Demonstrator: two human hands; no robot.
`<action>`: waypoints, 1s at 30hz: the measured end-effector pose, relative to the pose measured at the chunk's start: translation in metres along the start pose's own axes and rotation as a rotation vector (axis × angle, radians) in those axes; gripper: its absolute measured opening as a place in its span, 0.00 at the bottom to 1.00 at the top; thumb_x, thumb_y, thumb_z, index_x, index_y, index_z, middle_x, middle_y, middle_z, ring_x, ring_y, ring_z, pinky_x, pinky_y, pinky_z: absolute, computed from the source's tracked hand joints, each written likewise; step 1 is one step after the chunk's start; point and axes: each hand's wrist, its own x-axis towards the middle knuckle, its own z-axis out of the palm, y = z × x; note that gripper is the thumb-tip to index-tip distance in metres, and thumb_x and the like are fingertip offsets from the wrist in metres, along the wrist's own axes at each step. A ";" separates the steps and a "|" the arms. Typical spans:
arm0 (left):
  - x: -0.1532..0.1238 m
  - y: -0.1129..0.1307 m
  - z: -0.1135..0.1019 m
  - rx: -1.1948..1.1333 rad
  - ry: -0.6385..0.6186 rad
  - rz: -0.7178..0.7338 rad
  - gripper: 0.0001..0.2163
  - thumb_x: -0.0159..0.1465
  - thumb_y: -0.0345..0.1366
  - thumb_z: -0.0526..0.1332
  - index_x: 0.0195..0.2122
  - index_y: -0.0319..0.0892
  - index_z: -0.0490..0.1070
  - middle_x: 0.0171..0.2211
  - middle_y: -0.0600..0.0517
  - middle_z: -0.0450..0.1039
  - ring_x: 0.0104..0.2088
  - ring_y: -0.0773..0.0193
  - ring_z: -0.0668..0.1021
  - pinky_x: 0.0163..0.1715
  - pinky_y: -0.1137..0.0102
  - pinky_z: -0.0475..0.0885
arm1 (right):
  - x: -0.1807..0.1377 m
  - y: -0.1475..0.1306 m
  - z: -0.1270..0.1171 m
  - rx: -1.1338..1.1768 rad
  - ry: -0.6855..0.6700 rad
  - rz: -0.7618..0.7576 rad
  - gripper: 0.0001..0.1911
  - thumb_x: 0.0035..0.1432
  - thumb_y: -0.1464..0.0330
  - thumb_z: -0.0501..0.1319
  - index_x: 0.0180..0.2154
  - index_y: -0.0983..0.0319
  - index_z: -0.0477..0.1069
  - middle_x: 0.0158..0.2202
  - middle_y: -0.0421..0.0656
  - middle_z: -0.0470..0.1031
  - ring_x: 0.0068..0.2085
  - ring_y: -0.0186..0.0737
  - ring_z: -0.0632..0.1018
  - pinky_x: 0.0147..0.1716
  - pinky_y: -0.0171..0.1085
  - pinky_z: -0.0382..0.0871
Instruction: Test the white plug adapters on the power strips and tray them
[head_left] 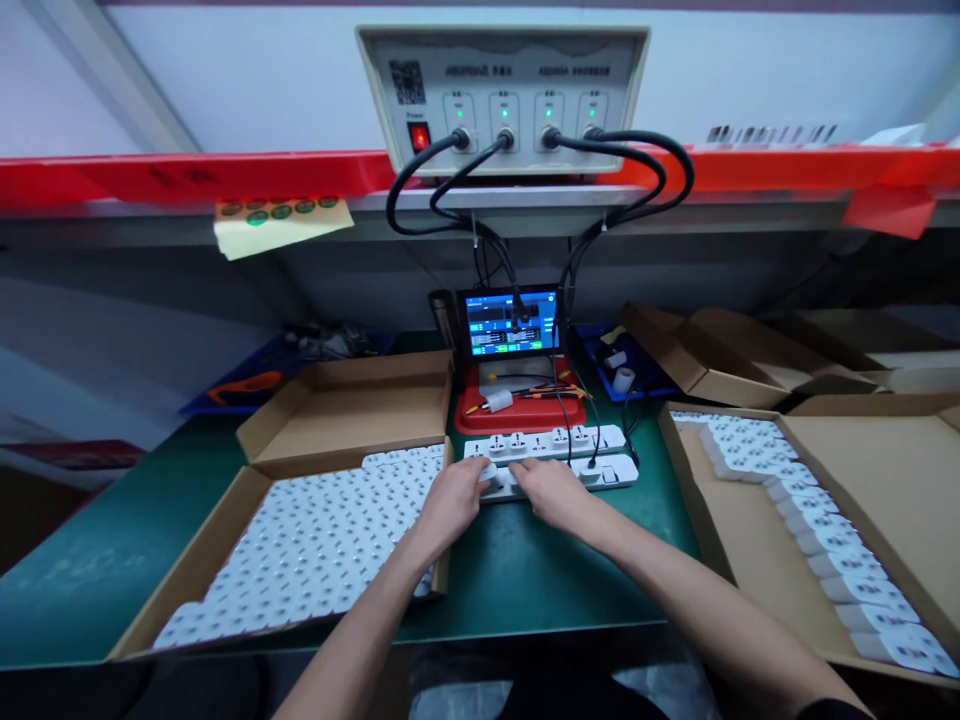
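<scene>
Two white power strips [544, 442] lie one behind the other at the middle of the green table. My left hand [452, 492] is closed on a white plug-in charger [488, 471] at the left part of the front power strip [619, 471]. Just to its right, my right hand [553, 490] pinches down onto the same strip, its fingertips closed around another white charger that they mostly cover. Further right on that strip, a charger with a black cable [591, 472] is plugged in. The rear strip carries several white plugs.
At left stands an open cardboard box [206, 540] packed with white chargers; at right another box [701, 500] is partly filled. Behind the strips are a red tray [469, 410] with cables and a lit screen [510, 335]. A test unit [517, 100] with black cables sits on the shelf above.
</scene>
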 end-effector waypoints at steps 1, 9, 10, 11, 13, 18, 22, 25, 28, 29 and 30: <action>0.002 0.002 0.000 0.002 -0.026 0.001 0.14 0.70 0.28 0.62 0.56 0.44 0.77 0.52 0.41 0.84 0.53 0.47 0.84 0.50 0.63 0.74 | 0.002 0.000 0.000 0.000 -0.002 0.003 0.23 0.64 0.80 0.59 0.59 0.63 0.74 0.52 0.55 0.82 0.47 0.54 0.85 0.47 0.43 0.75; 0.003 0.011 0.007 0.094 -0.108 0.023 0.14 0.69 0.24 0.60 0.51 0.44 0.79 0.52 0.40 0.83 0.52 0.46 0.84 0.49 0.62 0.73 | -0.013 -0.001 -0.011 -0.016 0.041 -0.020 0.27 0.67 0.78 0.59 0.65 0.61 0.70 0.55 0.54 0.82 0.46 0.50 0.85 0.45 0.40 0.74; 0.002 0.010 0.007 0.100 -0.109 0.031 0.14 0.69 0.25 0.60 0.51 0.44 0.79 0.52 0.40 0.83 0.52 0.46 0.84 0.48 0.61 0.73 | -0.022 0.004 -0.016 -0.003 0.079 -0.016 0.24 0.69 0.76 0.59 0.64 0.61 0.70 0.55 0.53 0.82 0.46 0.49 0.85 0.43 0.39 0.73; 0.002 0.010 0.006 0.101 -0.104 0.048 0.13 0.69 0.26 0.61 0.51 0.44 0.79 0.51 0.40 0.83 0.52 0.46 0.83 0.49 0.61 0.73 | -0.032 0.011 -0.020 0.016 0.117 -0.005 0.18 0.72 0.73 0.59 0.61 0.60 0.73 0.53 0.52 0.83 0.46 0.49 0.85 0.43 0.38 0.72; 0.002 0.011 0.006 0.090 -0.057 0.087 0.12 0.69 0.29 0.63 0.52 0.45 0.80 0.52 0.40 0.83 0.54 0.45 0.82 0.53 0.59 0.73 | -0.053 0.031 -0.030 0.051 0.172 0.048 0.11 0.76 0.67 0.57 0.49 0.60 0.78 0.47 0.49 0.84 0.44 0.48 0.84 0.42 0.38 0.70; 0.017 0.047 0.022 -0.077 0.116 0.187 0.14 0.72 0.35 0.62 0.57 0.45 0.79 0.53 0.41 0.81 0.55 0.47 0.79 0.58 0.55 0.72 | -0.087 0.087 -0.038 0.097 0.182 0.269 0.11 0.73 0.66 0.62 0.35 0.59 0.79 0.37 0.47 0.84 0.40 0.47 0.82 0.38 0.37 0.65; 0.041 0.093 0.045 -0.201 0.095 0.218 0.10 0.71 0.34 0.65 0.52 0.44 0.80 0.48 0.42 0.81 0.50 0.48 0.80 0.54 0.58 0.73 | -0.078 0.106 -0.020 0.272 0.222 0.272 0.04 0.68 0.69 0.66 0.38 0.58 0.79 0.36 0.43 0.84 0.39 0.46 0.82 0.37 0.36 0.63; 0.056 0.116 0.056 -0.234 0.045 0.174 0.04 0.69 0.30 0.65 0.41 0.43 0.81 0.42 0.43 0.82 0.45 0.50 0.81 0.48 0.61 0.72 | -0.068 0.111 -0.005 0.348 0.268 0.220 0.03 0.65 0.71 0.66 0.36 0.59 0.78 0.37 0.43 0.83 0.39 0.45 0.81 0.38 0.36 0.64; 0.058 0.119 0.052 -0.343 0.082 0.150 0.05 0.68 0.28 0.64 0.36 0.42 0.79 0.39 0.44 0.82 0.42 0.53 0.81 0.45 0.63 0.71 | -0.066 0.115 0.001 0.384 0.338 0.184 0.05 0.66 0.70 0.63 0.35 0.60 0.77 0.36 0.43 0.82 0.39 0.45 0.79 0.39 0.38 0.64; 0.056 0.116 0.048 -0.392 0.117 0.152 0.05 0.68 0.28 0.63 0.36 0.43 0.79 0.39 0.45 0.82 0.41 0.54 0.81 0.45 0.63 0.70 | -0.066 0.116 0.000 0.406 0.363 0.183 0.06 0.67 0.69 0.63 0.36 0.60 0.77 0.35 0.43 0.82 0.38 0.44 0.79 0.39 0.38 0.64; 0.052 0.110 0.043 -0.436 0.151 0.157 0.06 0.69 0.30 0.63 0.36 0.43 0.79 0.38 0.46 0.82 0.41 0.54 0.81 0.45 0.64 0.70 | -0.066 0.115 -0.002 0.431 0.383 0.183 0.07 0.68 0.67 0.62 0.36 0.60 0.77 0.35 0.42 0.82 0.37 0.44 0.79 0.38 0.38 0.64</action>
